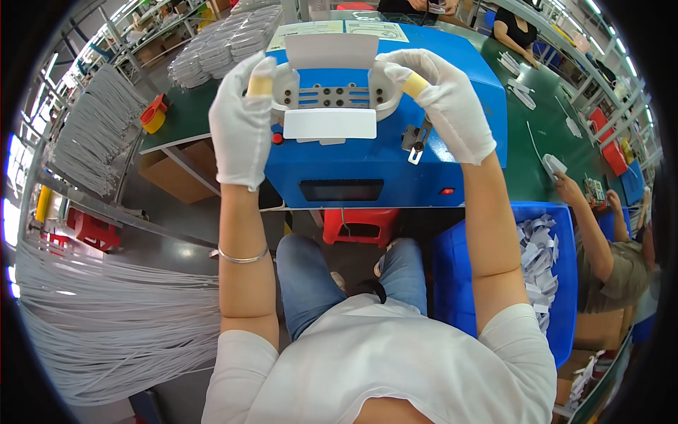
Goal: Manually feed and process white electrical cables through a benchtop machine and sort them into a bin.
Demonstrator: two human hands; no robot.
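Both hands wear white gloves with yellow wrapping on the thumbs. My left hand (244,124) is closed at the left side of a metal fixture (334,96) on a blue machine (353,166). My right hand (452,106) curls in at the right side, thumb and forefinger drawn together. White rounded pieces (387,102) flank the fixture close to both hands. What the fingertips pinch, if anything, is hidden. A white upright panel (332,52) rises behind the fixture. In front lies a flat white panel (330,124). A small metal clamp (415,143) stands below my right hand.
A blue bin (568,283) of white pieces stands right of my legs. Long white cords (120,311) hang at left. Stacked clear trays (229,42) and a red-and-yellow tape roll (154,114) are at the back left. A co-worker's hand (567,188) works at right. A red stool (360,226) is beneath.
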